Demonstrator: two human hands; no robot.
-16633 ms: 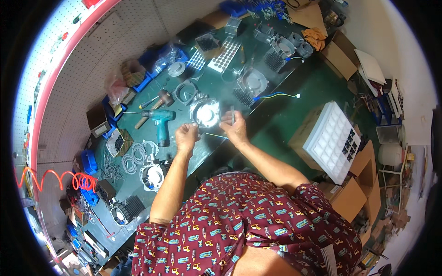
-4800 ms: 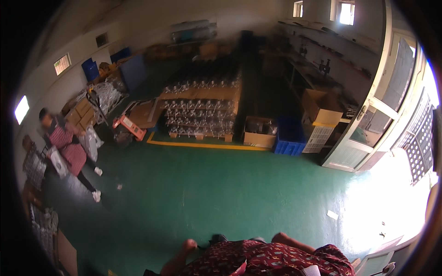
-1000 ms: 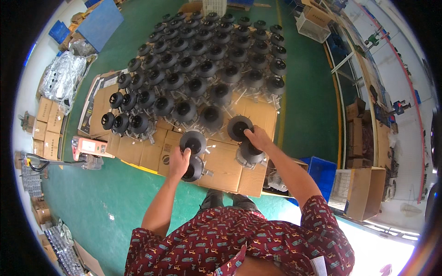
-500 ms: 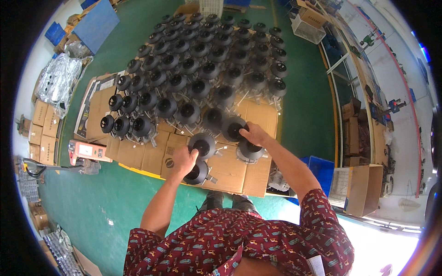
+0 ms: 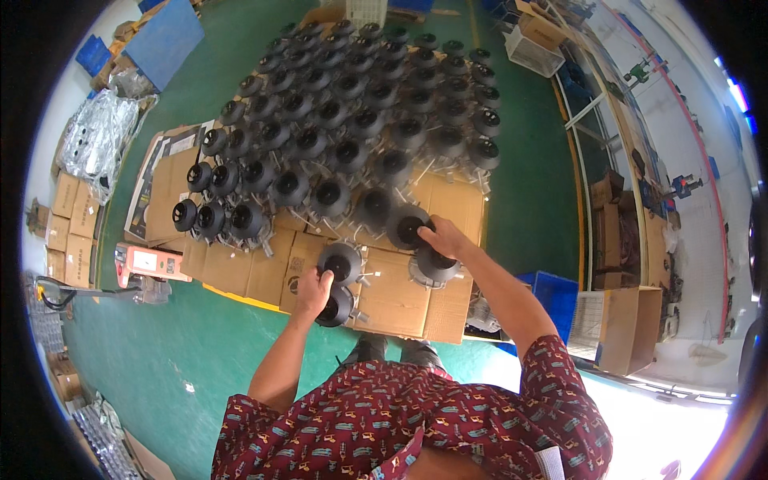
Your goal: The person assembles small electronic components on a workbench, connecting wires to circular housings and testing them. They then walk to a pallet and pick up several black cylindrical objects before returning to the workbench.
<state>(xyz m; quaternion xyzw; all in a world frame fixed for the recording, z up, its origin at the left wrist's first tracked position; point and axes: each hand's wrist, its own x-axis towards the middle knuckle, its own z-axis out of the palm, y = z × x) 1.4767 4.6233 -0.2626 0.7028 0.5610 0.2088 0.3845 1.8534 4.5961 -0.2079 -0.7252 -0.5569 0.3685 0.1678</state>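
Note:
My left hand [image 5: 314,294] is closed on the rim of a black dome-shaped part [image 5: 339,261], thumb on top. A second black dome part [image 5: 334,307] sits just below it, at the near edge of the cardboard. To the right, my right hand [image 5: 445,238] grips the rim of another black dome part [image 5: 406,226], its fingers partly hidden beneath. Close under that hand, one more dome part [image 5: 433,268] rests on a pale metal base. Many similar parts [image 5: 349,155] stand in rows farther off, with metal fittings under their black tops.
Cardboard sheets [image 5: 392,298] cover the low platform under the parts. An orange-red pallet-jack head [image 5: 152,263] stands at its left. Near my right arm is a blue bin [image 5: 550,302], with a cardboard box [image 5: 632,330] beyond it. Shelving [image 5: 612,128] lines the right wall.
My left hand has shifted a little left, and the dome part in it has moved left and away from me. The right hand and its part have barely moved.

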